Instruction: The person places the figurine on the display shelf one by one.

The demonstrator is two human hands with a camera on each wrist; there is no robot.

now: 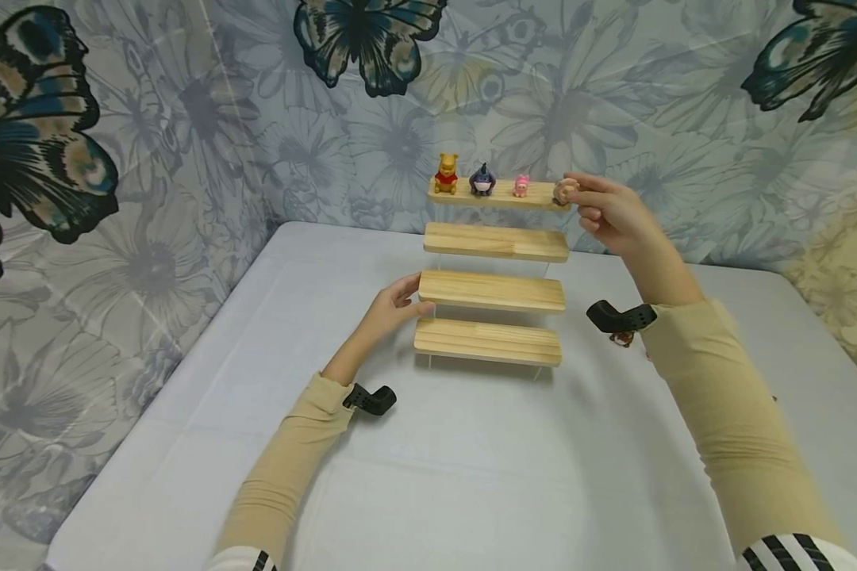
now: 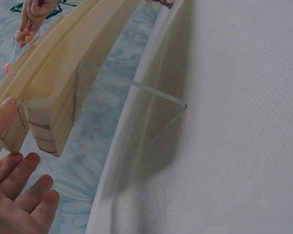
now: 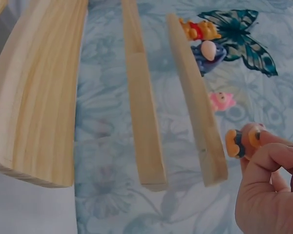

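Note:
A tiered stand has wooden shelves, the lowest shelf (image 1: 487, 341) in front and the top shelf (image 1: 503, 201) at the back. My right hand (image 1: 610, 210) pinches a small toy figurine (image 3: 238, 142) with orange feet at the top shelf's right end; whether its feet touch the wood I cannot tell. Left of it on that shelf stand a pink figurine (image 1: 520, 186), a donkey figurine (image 1: 482, 181) and a yellow bear figurine (image 1: 446, 174) in a red shirt. My left hand (image 1: 393, 305) holds the left end of the second shelf from the bottom (image 1: 493, 290), thumb and fingers around it.
The stand rests on a white-covered table (image 1: 443, 460). A brown figurine (image 1: 621, 339) lies on the table at the right, partly hidden by the black wrist camera (image 1: 620, 317). A flower-patterned backdrop (image 1: 393, 151) with butterflies hangs behind the stand.

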